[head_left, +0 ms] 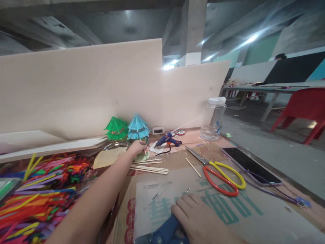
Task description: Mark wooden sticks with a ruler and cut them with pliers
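Observation:
My left hand (pixel 138 148) reaches far across the board, its fingers pinched together near the foot of a blue paper-umbrella tree (pixel 137 127). What is between those fingertips is too small to make out. A matching green umbrella tree (pixel 116 128) stands just left of it. My right hand (pixel 195 217) lies palm down on the cardboard, fingers curled over a dark blue hand tool (pixel 167 232), which is partly cut off by the lower edge. To the right of the left hand a blue glue gun (pixel 167 139) rests on white paper. Several thin wooden sticks (pixel 149 168) lie nearby.
Scissors (pixel 220 178) with red and yellow handles lie open on the cardboard (pixel 254 206). A phone (pixel 250 166), a clear water bottle (pixel 212 118) and a small white digital device (pixel 158 130) are around. Colourful pipe cleaners (pixel 38 196) heap at the left. A tall white board (pixel 83 88) rises behind.

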`<state>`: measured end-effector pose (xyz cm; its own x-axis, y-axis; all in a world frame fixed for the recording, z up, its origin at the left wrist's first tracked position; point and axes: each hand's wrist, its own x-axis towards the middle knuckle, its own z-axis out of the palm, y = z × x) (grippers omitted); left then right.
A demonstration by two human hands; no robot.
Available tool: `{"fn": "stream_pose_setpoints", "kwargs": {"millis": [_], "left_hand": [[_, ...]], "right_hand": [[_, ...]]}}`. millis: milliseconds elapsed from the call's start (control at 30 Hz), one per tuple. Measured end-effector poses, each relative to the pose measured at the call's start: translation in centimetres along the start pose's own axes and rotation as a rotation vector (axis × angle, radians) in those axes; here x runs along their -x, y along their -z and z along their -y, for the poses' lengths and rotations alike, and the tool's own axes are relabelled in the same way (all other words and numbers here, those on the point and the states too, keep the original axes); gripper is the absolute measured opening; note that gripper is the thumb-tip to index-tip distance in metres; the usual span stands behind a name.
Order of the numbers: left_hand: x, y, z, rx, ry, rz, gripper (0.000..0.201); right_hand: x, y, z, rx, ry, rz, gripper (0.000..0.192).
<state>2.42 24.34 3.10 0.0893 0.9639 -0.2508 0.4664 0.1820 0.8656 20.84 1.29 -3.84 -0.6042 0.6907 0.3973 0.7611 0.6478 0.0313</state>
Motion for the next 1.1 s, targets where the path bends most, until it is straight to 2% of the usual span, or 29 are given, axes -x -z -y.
{"fn": "stream_pose_setpoints", "kwargs": {"millis": [100, 233, 400, 500, 700, 767, 867, 1000, 1100], "left_hand": [[0.6, 0.6, 0.3, -0.105, -0.006, 0.035, 0.036], [2.1, 1.2, -0.2, -0.254, -0.072, 0.076, 0.034], [3.8, 0.3, -1.0, -0.422, -0.241, 0.1, 0.033], [5.1, -2.0, -1.4, -0.489, -0.391, 0.167, 0.032], [7.8, -9.5, -2.7, -0.607, -0.821, 0.394, 0.022], [8.2, -10.6, -3.0, -0.657, -0.928, 0.419, 0.021], [8.3, -9.3, -3.1, -0.747, -0.962, 0.337, 0.023], [8.7, -4.0, -2.1, -0.908, -0.807, 0.101, 0.021], [10.0, -0.5, -0.5, -1.009, -0.701, 0.02, 0.022]], "right_hand": [[0.0, 0.0, -0.1, -0.015, -0.003, 0.013, 0.018], [-0.1, 0.7, 0.2, -0.107, -0.049, 0.143, 0.036], [-0.2, 1.9, 0.8, -0.177, -0.137, 0.221, 0.02], [-0.3, 2.6, 0.9, -0.189, -0.134, 0.251, 0.02], [-0.7, 3.3, 0.9, -0.169, -0.135, 0.286, 0.024], [-0.6, 3.3, 0.8, -0.173, -0.132, 0.272, 0.024], [-0.6, 3.3, 0.8, -0.17, -0.118, 0.265, 0.024], [-0.4, 3.2, 0.7, -0.172, -0.104, 0.248, 0.024], [-0.2, 3.1, 0.8, -0.174, -0.118, 0.227, 0.021]]}}
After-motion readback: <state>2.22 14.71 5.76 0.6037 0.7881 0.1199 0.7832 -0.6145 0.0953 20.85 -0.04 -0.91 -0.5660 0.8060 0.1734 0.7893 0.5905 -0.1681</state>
